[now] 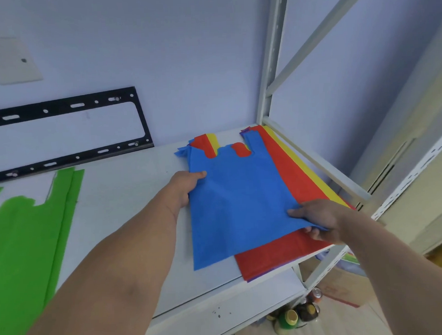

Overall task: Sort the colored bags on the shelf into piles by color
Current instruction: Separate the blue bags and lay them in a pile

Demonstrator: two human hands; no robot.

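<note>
A: What is sitting nearest, down low?

B: Under the shelf, bottles (292,317) and a can (317,292) are standing on the floor beside a cardboard box (344,286).

A: And the hands?

B: Both forearms are reaching in over the white shelf board (130,196). The right hand (318,221) is pinching the lower right edge of the blue bag (236,202): thumb lying on top, fingers (312,233) curling underneath, lifting that corner a little. The left hand (185,188) is gripping the bag's left edge, thumb resting on top of the fabric and the other fingers tucking out of sight below it.

A: Where is the bag lying?

B: It is lying on top of the mixed stack at the right end of the shelf, handles pointing toward the wall. A red bag (292,255) is showing directly beneath it, sticking out at the near and right sides, and a yellow bag (314,173) is peeking out along the far right edge.

A: Anything on the left?

B: Green bags (23,241) are lying flat on the same board, well apart from the stack.

A: Farther back?

B: A black metal bracket (69,134) is hanging on the wall (184,55), and the grey shelf upright (272,56) is rising at the back right corner.
</note>
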